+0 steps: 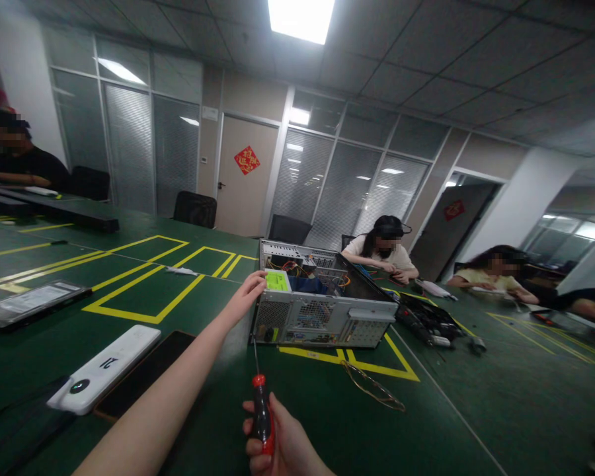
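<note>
An opened desktop computer case (381, 311) lies on the green table, its grey metal rear panel facing me. In its near left corner is a power supply (278, 281) with a bright yellow-green label. My left hand (246, 295) grips the power supply at its left edge, fingers bent over it; the thumb is mostly hidden. My right hand (280, 433) is closed around the black and red handle of a screwdriver (262, 413). Its shaft points up and away, the tip at the lower left corner of the rear panel. Whether it sits in a screw I cannot tell.
Left of my arm lie a white power bank (116, 363), a dark phone (149, 370) and a hard drive (30, 301). Thin cables (371, 387) lie before the case. A black toolbox (431, 320) stands right of it. Several people sit around the table.
</note>
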Available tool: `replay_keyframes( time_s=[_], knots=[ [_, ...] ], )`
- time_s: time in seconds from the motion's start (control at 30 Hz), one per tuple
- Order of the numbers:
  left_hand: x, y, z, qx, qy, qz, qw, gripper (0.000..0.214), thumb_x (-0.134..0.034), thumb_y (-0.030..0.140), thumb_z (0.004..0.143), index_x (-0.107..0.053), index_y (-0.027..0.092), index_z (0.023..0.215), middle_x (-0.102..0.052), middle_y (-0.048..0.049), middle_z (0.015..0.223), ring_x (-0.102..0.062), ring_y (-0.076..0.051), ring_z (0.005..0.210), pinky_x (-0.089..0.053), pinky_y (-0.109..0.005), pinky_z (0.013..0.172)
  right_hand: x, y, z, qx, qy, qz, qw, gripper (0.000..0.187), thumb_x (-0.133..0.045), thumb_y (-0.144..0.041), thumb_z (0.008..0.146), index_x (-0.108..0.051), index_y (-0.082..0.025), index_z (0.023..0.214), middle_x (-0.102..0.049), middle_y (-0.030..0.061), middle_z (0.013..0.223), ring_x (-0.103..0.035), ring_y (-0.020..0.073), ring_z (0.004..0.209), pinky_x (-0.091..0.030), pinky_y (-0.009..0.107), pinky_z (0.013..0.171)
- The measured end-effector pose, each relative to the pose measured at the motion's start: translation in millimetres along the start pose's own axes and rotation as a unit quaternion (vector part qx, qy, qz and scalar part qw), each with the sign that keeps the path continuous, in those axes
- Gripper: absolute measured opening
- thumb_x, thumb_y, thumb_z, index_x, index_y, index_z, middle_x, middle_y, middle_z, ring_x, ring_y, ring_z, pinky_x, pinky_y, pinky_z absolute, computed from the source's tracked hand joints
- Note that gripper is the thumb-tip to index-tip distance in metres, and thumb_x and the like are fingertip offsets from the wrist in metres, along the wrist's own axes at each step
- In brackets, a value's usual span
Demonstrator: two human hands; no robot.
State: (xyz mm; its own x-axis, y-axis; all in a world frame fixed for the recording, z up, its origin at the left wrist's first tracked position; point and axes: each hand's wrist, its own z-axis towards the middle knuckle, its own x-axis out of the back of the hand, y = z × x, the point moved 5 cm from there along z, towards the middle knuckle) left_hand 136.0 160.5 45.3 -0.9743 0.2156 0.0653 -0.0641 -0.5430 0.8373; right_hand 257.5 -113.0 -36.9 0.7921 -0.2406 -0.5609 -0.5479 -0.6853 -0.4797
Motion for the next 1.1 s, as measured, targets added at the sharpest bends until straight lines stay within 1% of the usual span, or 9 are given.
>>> replay_keyframes(
  time_s=[0.07, 0.17, 0.27, 0.4, 0.5, 0.63, 0.77, 0.97, 1.1],
  knots=[
    [0.1, -0.2, 0.3, 0.000, -0.002, -0.001, 1.000, 0.054, -0.086, 0.079, 0.108, -0.081, 0.027, 0.097, -0.085, -0.0146, 0.166, -0.074, -0.039, 0.169, -0.054, -0.056, 0.152, 2.7, -2.4, -2.4, 0.015, 0.013, -0.008, 1.000, 0.043, -0.075, -0.044, 0.130, -0.072, -0.021, 0.093, -0.067, -0.0016, 0.073, -0.044, 0.0058, 0.050, -0.016, 0.012, 0.048],
    [0.3, -0.1, 0.4, 0.004, -0.008, -0.001, 1.000, 0.052, -0.086, 0.078, 0.109, -0.082, 0.027, 0.099, -0.084, -0.0145, 0.168, -0.073, -0.039, 0.169, -0.055, -0.056, 0.152, 5.3, -3.6, -3.4, 0.021, 0.014, -0.038, 0.999, 0.040, -0.089, -0.041, 0.121, -0.068, -0.023, 0.093, -0.067, -0.0038, 0.073, -0.038, 0.0050, 0.049, -0.016, 0.010, 0.048],
    [0.1, 0.8, -0.1, 0.008, -0.014, 0.001, 1.000, 0.052, -0.085, 0.078, 0.110, -0.083, 0.027, 0.101, -0.083, -0.0150, 0.171, -0.072, -0.040, 0.170, -0.055, -0.057, 0.151, 4.9, -4.2, -2.8, 0.013, 0.006, -0.038, 0.999, 0.040, -0.090, -0.040, 0.120, -0.071, -0.021, 0.090, -0.071, -0.0009, 0.074, -0.052, 0.0061, 0.052, -0.030, 0.010, 0.050],
    [-0.2, 1.8, -0.9, 0.008, -0.012, 0.003, 1.000, 0.051, -0.084, 0.078, 0.111, -0.083, 0.028, 0.102, -0.083, -0.0139, 0.170, -0.071, -0.040, 0.172, -0.054, -0.057, 0.153, -0.5, -6.1, -3.7, 0.002, 0.004, 0.000, 1.000, 0.040, -0.073, -0.038, 0.127, -0.077, -0.018, 0.093, -0.083, 0.0052, 0.088, -0.071, 0.0107, 0.059, -0.047, 0.015, 0.055],
    [-0.2, 1.4, -1.1, 0.008, -0.010, 0.000, 1.000, 0.052, -0.084, 0.079, 0.110, -0.082, 0.028, 0.102, -0.083, -0.0139, 0.171, -0.071, -0.040, 0.172, -0.055, -0.057, 0.152, -2.7, -6.1, -5.2, -0.005, 0.002, -0.004, 1.000, 0.045, -0.059, -0.037, 0.133, -0.081, -0.016, 0.099, -0.076, 0.0034, 0.082, -0.061, 0.0085, 0.052, -0.035, 0.014, 0.049],
    [-0.4, 0.2, -1.2, 0.011, -0.011, -0.004, 1.000, 0.052, -0.083, 0.080, 0.109, -0.082, 0.028, 0.101, -0.083, -0.0141, 0.171, -0.072, -0.041, 0.171, -0.056, -0.058, 0.152, 2.3, -8.8, -4.6, 0.023, -0.009, -0.025, 0.999, 0.051, -0.066, -0.044, 0.133, -0.076, -0.019, 0.091, -0.065, -0.0015, 0.072, -0.040, 0.0043, 0.048, -0.014, 0.012, 0.046],
    [-0.6, -0.4, -1.0, 0.009, -0.007, -0.002, 1.000, 0.051, -0.083, 0.078, 0.110, -0.082, 0.028, 0.101, -0.083, -0.0140, 0.171, -0.071, -0.041, 0.172, -0.054, -0.058, 0.153, 8.2, -7.0, -1.8, 0.000, -0.019, -0.104, 0.994, 0.060, -0.067, -0.045, 0.134, -0.074, -0.018, 0.081, -0.051, -0.0074, 0.061, -0.026, 0.0022, 0.045, -0.014, 0.009, 0.045],
    [0.2, -0.2, -0.7, 0.004, -0.009, -0.005, 1.000, 0.052, -0.084, 0.079, 0.110, -0.082, 0.028, 0.100, -0.083, -0.0157, 0.170, -0.071, -0.041, 0.172, -0.052, -0.059, 0.154, 5.4, -7.5, 2.0, 0.004, -0.002, -0.027, 1.000, 0.052, -0.066, -0.042, 0.133, -0.078, -0.017, 0.089, -0.081, 0.0047, 0.085, -0.074, 0.0114, 0.062, -0.053, 0.015, 0.058],
    [1.5, 0.7, -0.5, -0.002, -0.005, 0.000, 1.000, 0.053, -0.086, 0.079, 0.108, -0.082, 0.027, 0.099, -0.085, -0.0144, 0.168, -0.073, -0.039, 0.170, -0.053, -0.056, 0.153, 2.5, -7.7, 1.2, -0.012, -0.039, -0.045, 0.998, 0.038, -0.073, -0.044, 0.127, -0.082, -0.018, 0.101, -0.078, 0.0024, 0.083, -0.066, 0.0102, 0.055, -0.041, 0.014, 0.053]
  ],
)
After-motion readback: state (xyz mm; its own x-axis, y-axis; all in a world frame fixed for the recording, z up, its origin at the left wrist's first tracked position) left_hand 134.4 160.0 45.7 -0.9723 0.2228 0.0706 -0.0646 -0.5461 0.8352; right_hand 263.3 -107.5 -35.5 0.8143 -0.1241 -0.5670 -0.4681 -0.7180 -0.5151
